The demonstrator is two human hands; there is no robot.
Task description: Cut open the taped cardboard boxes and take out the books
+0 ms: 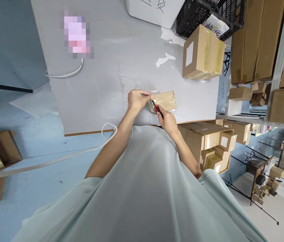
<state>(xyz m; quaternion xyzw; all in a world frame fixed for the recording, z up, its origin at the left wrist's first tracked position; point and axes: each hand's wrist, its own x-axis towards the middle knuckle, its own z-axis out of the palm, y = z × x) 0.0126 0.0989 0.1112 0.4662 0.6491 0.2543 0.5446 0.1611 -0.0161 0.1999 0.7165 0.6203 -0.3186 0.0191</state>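
Note:
A small cardboard box (165, 99) with shiny clear tape lies near the front edge of the grey tabletop. At its left end, the fingers of my left hand (136, 100) are pinched together; what they hold is too small to make out. My right hand (168, 121) is closed around a red and black utility knife (157, 108). The knife's tip points up and left, at the taped left end of the box, close to my left fingertips. Whether the blade touches the tape cannot be seen.
A larger taped box (199, 55) stands at the back right, near black plastic crates (194, 16) and a white lid or bin (154, 11). Torn white scraps (165, 59) lie behind the small box. Below right, an open carton (191, 134) holds several boxes. A white cable (81, 153) runs left.

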